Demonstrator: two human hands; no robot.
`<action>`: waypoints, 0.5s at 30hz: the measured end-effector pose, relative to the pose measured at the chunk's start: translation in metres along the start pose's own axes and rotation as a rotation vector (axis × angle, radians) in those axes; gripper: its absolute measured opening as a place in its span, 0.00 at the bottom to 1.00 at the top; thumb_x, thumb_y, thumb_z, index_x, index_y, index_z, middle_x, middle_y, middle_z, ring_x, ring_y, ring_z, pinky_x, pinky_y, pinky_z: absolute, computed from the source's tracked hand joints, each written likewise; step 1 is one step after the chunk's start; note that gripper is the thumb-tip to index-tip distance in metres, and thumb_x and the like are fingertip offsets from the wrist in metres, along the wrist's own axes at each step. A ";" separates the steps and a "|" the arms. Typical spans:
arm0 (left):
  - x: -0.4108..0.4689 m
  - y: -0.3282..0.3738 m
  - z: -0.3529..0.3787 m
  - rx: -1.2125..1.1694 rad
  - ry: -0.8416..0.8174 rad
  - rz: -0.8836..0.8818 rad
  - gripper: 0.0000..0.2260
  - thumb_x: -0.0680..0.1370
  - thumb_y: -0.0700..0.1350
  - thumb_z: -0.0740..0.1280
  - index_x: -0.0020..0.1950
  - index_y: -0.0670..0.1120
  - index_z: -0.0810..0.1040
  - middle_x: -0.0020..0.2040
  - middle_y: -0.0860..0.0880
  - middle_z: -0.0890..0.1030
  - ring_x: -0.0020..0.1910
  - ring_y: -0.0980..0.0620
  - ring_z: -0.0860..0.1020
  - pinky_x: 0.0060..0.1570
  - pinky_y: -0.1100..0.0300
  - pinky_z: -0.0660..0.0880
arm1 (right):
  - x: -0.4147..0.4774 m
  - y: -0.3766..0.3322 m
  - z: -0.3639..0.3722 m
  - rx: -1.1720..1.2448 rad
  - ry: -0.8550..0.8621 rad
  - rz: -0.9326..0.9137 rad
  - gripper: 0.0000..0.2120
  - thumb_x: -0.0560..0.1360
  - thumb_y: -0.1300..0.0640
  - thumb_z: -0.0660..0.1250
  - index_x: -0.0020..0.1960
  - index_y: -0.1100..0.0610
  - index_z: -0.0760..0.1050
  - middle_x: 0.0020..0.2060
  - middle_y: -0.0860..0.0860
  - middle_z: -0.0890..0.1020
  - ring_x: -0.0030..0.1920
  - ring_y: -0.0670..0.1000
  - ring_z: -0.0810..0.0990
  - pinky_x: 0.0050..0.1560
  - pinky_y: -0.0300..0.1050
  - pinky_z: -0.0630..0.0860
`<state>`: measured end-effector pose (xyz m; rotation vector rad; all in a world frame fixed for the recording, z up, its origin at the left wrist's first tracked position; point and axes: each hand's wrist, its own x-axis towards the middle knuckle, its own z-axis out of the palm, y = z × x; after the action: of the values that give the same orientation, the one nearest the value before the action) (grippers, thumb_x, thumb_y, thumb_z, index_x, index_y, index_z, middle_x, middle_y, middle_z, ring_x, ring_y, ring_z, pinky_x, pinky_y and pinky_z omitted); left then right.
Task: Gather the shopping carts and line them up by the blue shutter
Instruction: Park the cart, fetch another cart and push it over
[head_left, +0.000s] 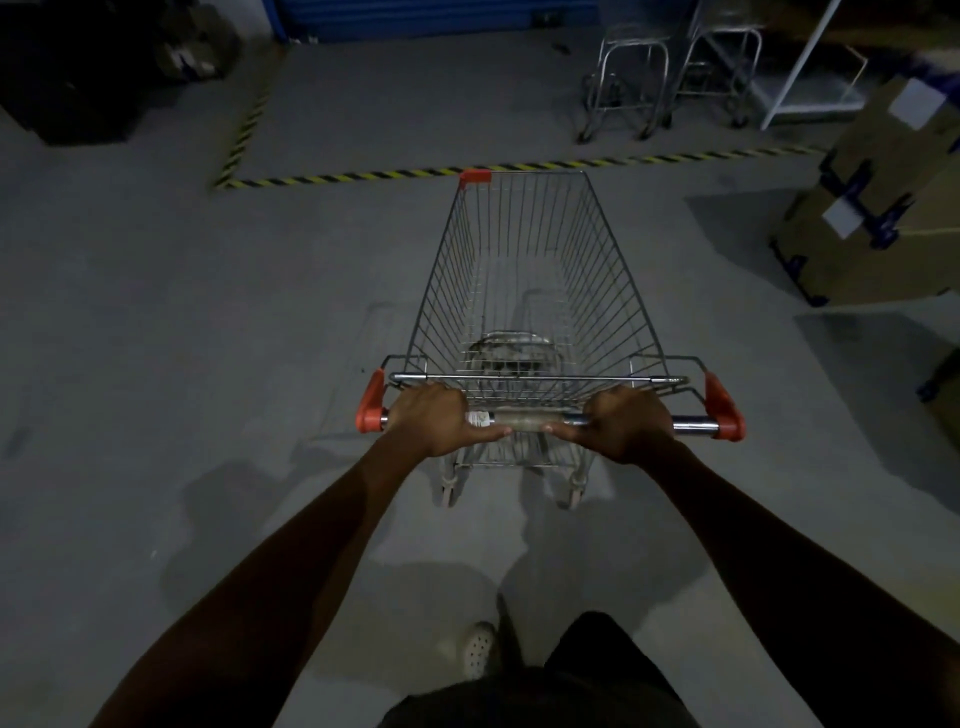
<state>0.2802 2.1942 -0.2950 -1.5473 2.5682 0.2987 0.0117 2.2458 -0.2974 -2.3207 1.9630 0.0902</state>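
Though dim, wire cart (597, 270); chrome handle (693, 425)

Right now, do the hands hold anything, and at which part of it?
Yes. Both hands grip the handle bar of the shopping cart: the left hand near its left end, the right hand right of the middle.

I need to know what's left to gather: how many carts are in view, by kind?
Wire shopping cart: 1
Chrome frame trolleys, right of the blue shutter: 2
Total: 3
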 end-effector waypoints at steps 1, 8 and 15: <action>0.019 -0.002 -0.006 0.023 -0.011 0.004 0.36 0.65 0.83 0.51 0.36 0.50 0.75 0.42 0.48 0.83 0.45 0.47 0.82 0.45 0.55 0.74 | 0.017 0.010 -0.001 -0.011 0.017 -0.007 0.53 0.59 0.15 0.28 0.35 0.53 0.77 0.33 0.50 0.80 0.38 0.51 0.81 0.38 0.42 0.70; 0.165 -0.012 -0.039 0.040 0.018 -0.034 0.33 0.68 0.81 0.55 0.32 0.51 0.72 0.37 0.50 0.79 0.42 0.49 0.80 0.40 0.57 0.70 | 0.148 0.092 -0.014 -0.015 0.086 -0.029 0.58 0.55 0.15 0.23 0.37 0.54 0.79 0.35 0.51 0.82 0.40 0.52 0.82 0.43 0.42 0.75; 0.313 -0.008 -0.074 0.041 0.064 -0.115 0.42 0.63 0.84 0.47 0.38 0.50 0.82 0.39 0.52 0.82 0.39 0.52 0.79 0.39 0.58 0.71 | 0.284 0.188 -0.039 0.018 -0.047 0.012 0.53 0.58 0.13 0.35 0.39 0.53 0.80 0.31 0.48 0.79 0.34 0.48 0.78 0.38 0.42 0.73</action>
<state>0.1412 1.9045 -0.2894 -1.7079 2.5025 0.1863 -0.1271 1.9323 -0.2969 -2.2753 1.9473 0.1262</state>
